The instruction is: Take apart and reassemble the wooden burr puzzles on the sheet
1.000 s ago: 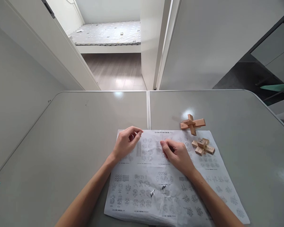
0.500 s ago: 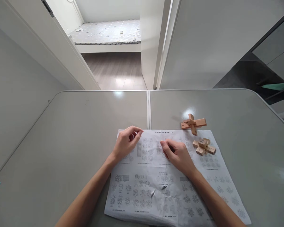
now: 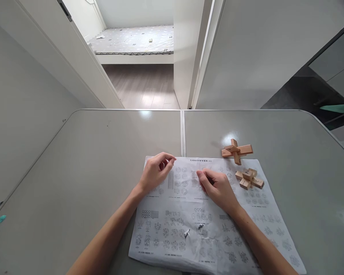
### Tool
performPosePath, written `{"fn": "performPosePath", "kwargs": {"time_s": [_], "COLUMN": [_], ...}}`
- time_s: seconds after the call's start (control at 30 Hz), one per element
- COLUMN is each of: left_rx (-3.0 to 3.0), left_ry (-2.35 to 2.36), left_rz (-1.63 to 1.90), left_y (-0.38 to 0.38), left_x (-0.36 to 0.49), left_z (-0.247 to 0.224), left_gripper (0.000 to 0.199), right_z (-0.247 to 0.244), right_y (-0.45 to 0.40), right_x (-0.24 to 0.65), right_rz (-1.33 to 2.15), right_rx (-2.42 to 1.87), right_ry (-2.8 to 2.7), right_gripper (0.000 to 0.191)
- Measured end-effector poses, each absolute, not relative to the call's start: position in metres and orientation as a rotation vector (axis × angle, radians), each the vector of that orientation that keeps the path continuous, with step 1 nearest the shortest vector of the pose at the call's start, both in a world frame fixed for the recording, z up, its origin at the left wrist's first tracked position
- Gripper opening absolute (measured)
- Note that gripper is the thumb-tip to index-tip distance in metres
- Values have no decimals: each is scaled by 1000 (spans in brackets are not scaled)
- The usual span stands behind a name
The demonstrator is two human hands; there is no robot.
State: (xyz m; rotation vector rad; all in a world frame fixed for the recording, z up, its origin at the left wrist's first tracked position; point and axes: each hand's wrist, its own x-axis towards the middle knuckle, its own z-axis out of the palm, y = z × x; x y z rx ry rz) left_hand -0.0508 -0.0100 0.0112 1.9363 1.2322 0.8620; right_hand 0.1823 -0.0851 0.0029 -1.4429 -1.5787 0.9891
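Observation:
A printed instruction sheet (image 3: pixel 174 214) lies creased on the table, covered in small diagrams, with two torn spots near its lower middle. My left hand (image 3: pixel 157 170) rests at the sheet's top left, fingers curled and thumb near the index finger, nothing in them. Over the upper middle of the sheet, my right hand (image 3: pixel 216 187) is curled into a loose fist with no object showing. To its right, a numbered wooden burr puzzle (image 3: pixel 249 178) sits on the paper. A second cross-shaped wooden burr puzzle (image 3: pixel 236 151) straddles the sheet's top edge, apart from both hands.
The grey table (image 3: pixel 126 137) has a seam (image 3: pixel 183 133) running away from me down its middle. A small teal object (image 3: pixel 1 219) lies at the far left. Beyond the table's back edge are a white door (image 3: pixel 186 53) and a bed (image 3: pixel 134 40).
The whole view has shifted slightly, so everything appears a little further right. Neither hand nor the wooden puzzles have visibly moved on the table.

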Motion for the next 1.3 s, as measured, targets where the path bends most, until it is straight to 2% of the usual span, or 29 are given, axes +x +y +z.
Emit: {"fn": "performPosePath", "kwargs": {"time_s": [1.3], "left_rx": [1953], "left_ry": [1245], "left_rz": [857], "left_y": [-9], "left_x": [-50], "left_z": [11], "left_gripper": [21], "right_z": [-1], "right_y": [-84], "right_x": [184], "right_rz": [979], "right_rx": [-1446], "right_ry": [-1578], "right_gripper": [52]}}
